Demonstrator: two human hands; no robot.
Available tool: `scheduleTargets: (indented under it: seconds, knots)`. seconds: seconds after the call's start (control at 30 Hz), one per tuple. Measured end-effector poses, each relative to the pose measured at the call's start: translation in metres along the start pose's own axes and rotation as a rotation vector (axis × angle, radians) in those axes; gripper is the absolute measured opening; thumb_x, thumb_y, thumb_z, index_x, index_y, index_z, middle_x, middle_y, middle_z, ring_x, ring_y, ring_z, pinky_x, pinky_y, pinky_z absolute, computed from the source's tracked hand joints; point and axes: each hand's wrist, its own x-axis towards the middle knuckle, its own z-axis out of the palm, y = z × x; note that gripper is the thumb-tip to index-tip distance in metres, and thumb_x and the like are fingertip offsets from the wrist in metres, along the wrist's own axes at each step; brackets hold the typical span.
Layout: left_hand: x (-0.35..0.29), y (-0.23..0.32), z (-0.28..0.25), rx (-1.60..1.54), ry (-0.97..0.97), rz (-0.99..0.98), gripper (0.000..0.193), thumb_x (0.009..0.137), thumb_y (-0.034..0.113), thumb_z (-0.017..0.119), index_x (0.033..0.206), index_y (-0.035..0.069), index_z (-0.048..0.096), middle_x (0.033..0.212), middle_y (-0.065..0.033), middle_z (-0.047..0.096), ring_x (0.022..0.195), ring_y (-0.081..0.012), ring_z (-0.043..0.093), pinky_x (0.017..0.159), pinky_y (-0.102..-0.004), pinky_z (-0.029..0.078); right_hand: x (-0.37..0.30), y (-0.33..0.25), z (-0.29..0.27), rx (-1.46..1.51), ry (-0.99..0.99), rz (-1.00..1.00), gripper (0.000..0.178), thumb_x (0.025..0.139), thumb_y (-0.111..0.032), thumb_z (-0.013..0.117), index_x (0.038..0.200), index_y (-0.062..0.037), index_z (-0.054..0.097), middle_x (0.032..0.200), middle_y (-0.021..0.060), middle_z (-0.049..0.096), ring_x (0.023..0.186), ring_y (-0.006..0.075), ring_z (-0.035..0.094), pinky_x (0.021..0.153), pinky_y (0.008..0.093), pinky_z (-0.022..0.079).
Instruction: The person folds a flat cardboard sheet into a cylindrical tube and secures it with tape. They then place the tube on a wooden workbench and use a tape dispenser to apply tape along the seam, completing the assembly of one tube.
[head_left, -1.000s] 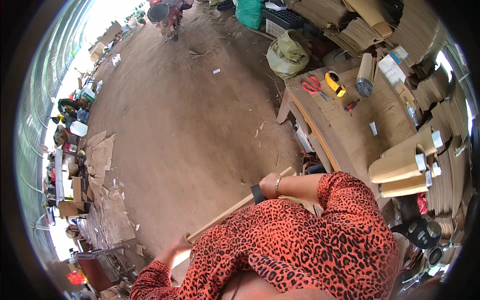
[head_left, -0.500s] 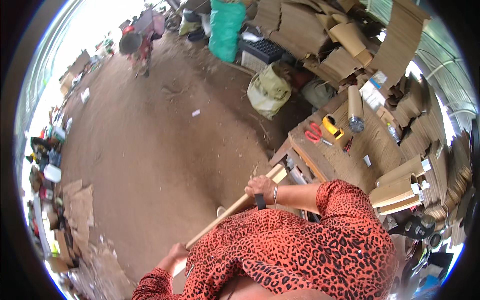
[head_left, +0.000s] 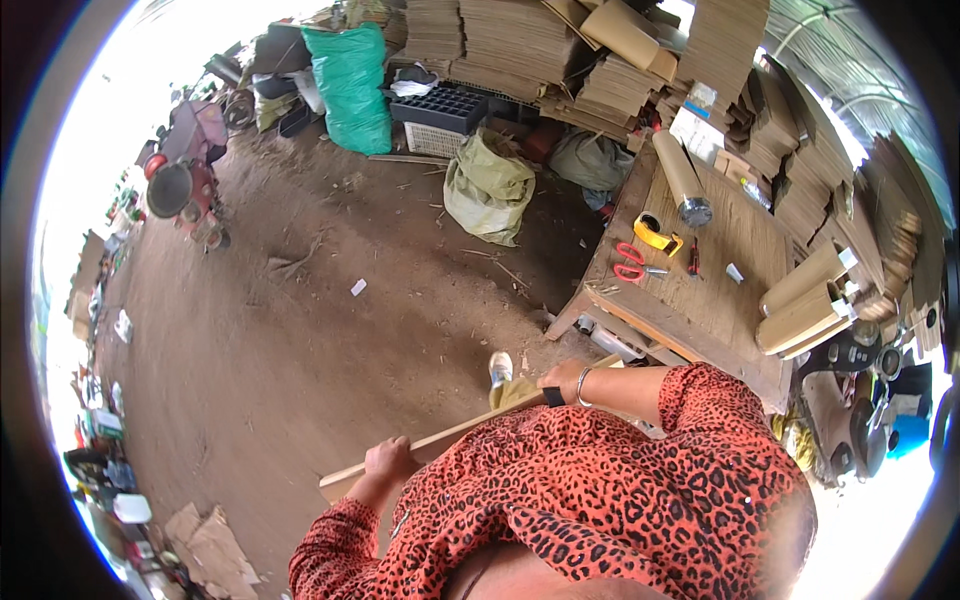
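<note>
Across the front of my body I hold a long, flat tan panel [head_left: 455,434], seen nearly edge-on; whether it is cardboard or wood I cannot tell. My left hand [head_left: 389,460] is closed over its upper edge near the left end. Further right, my right hand [head_left: 563,380], with a bracelet and a dark band at the wrist, grips the same edge. Beyond that hand stands a wooden table [head_left: 735,215]. On it lie red-handled scissors [head_left: 630,263], a yellow tape dispenser [head_left: 658,236], a small red-and-black cutter [head_left: 694,257] and a brown cardboard roll [head_left: 680,172].
More cardboard rolls [head_left: 805,300] lie at the table's right. Stacked flat cardboard [head_left: 510,50] lines the back. A pale sack [head_left: 490,188], a black crate [head_left: 440,108] and a green sack [head_left: 347,85] stand on the dirt floor [head_left: 280,330]. A red vehicle [head_left: 185,190] is far left.
My view has turned to the right and I have moved. The panel now lies flatter across me, its left end showing past my left hand. My shoe has come into view. Both hands keep their grip.
</note>
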Motion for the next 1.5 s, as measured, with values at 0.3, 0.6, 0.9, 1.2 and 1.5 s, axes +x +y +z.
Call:
scheduleTargets:
  seconds: [0.3, 0.6, 0.9, 1.2, 1.5]
  knots:
    - [0.181, 0.011, -0.142, 0.020, -0.195, 0.028, 0.043, 0.082, 0.050, 0.060, 0.116, 0.025, 0.066, 0.107, -0.0101, 0.069, 0.101, -0.0312, 0.065, 0.089, -0.0403, 0.052, 0.165, 0.045, -0.078, 0.155, 0.533, -0.090, 0.020, 0.092, -0.026, 0.046, 0.082, -0.0136, 0.059, 0.071, 0.0085, 0.066, 0.071, 0.0288, 0.070, 0.053, 0.0394, 0.055]
    - [0.325, 0.074, -0.248, 0.127, 0.091, 0.336, 0.032, 0.090, 0.038, 0.056, 0.104, 0.009, 0.059, 0.099, -0.0133, 0.069, 0.101, -0.0316, 0.066, 0.080, -0.0438, 0.054, 0.220, 0.123, -0.223, 0.251, 0.248, 0.089, 0.024, 0.094, -0.021, 0.043, 0.096, -0.0088, 0.063, 0.087, 0.0157, 0.070, 0.085, 0.0329, 0.069, 0.071, 0.0461, 0.054]
    - [0.525, 0.115, -0.326, 0.054, -0.237, 0.553, 0.031, 0.085, 0.031, 0.058, 0.106, 0.009, 0.066, 0.104, -0.0170, 0.068, 0.099, -0.0349, 0.065, 0.082, -0.0459, 0.052, 0.332, 0.215, -0.258, -0.007, 0.716, 0.096, 0.014, 0.085, -0.018, 0.050, 0.080, -0.0110, 0.061, 0.071, 0.0126, 0.067, 0.066, 0.0264, 0.069, 0.057, 0.0421, 0.054]
    - [0.633, 0.112, -0.461, 0.312, -0.334, 0.605, 0.061, 0.081, 0.057, 0.064, 0.122, 0.013, 0.058, 0.113, -0.0129, 0.068, 0.107, -0.0295, 0.065, 0.087, -0.0424, 0.052, 0.358, 0.284, -0.382, 0.282, 0.222, 0.462, 0.026, 0.088, -0.017, 0.044, 0.093, -0.0091, 0.069, 0.090, 0.0171, 0.071, 0.085, 0.0331, 0.070, 0.073, 0.0460, 0.055]
    - [0.711, 0.118, -0.496, 0.568, -0.456, 0.881, 0.034, 0.087, 0.032, 0.057, 0.112, 0.012, 0.067, 0.108, -0.0138, 0.069, 0.103, -0.0292, 0.067, 0.086, -0.0413, 0.052, 0.363, 0.308, -0.319, 0.496, 0.202, 0.566, 0.017, 0.087, -0.016, 0.049, 0.086, -0.0085, 0.064, 0.080, 0.0182, 0.068, 0.072, 0.0349, 0.067, 0.061, 0.0505, 0.053]
